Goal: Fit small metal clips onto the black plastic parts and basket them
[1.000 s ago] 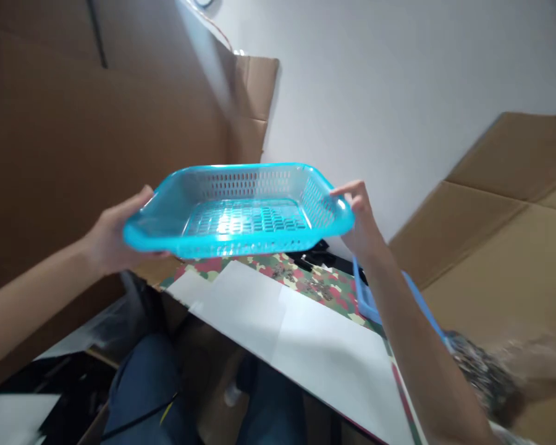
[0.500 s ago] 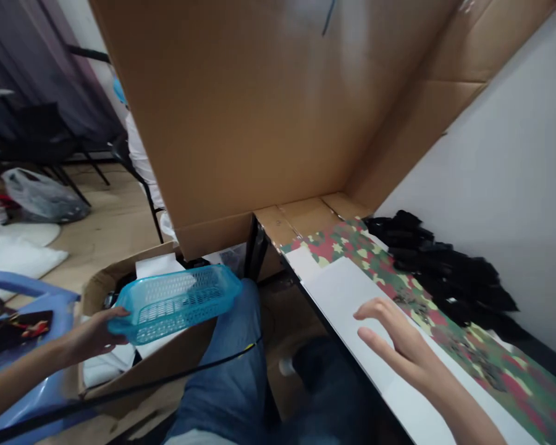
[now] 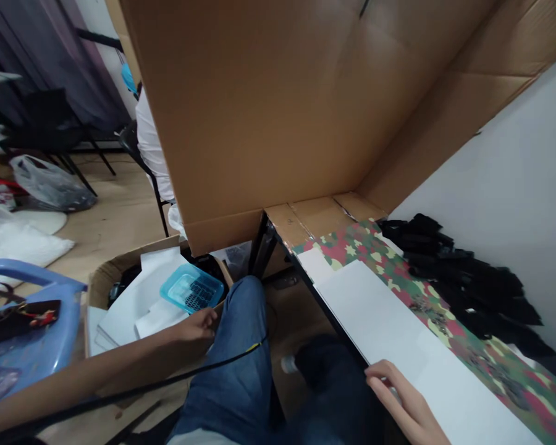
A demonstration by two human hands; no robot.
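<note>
A turquoise perforated plastic basket lies tilted in an open cardboard box, on top of white sheets. My left hand is just in front of the basket with its fingers loose, holding nothing. At the table's near edge, my right hand rests on a long white board, its fingers on the board's edge. The board lies on a camouflage-patterned sheet.
A tall cardboard panel stands at the table's far end. Black pieces are heaped along the wall. A blue plastic crate is at the left. My jeans-clad legs are below the table edge, with a black cable across them.
The basket has left my left hand and now lies in the box. My left hand has moved right and lower, and my right hand has moved toward the table's near edge.
</note>
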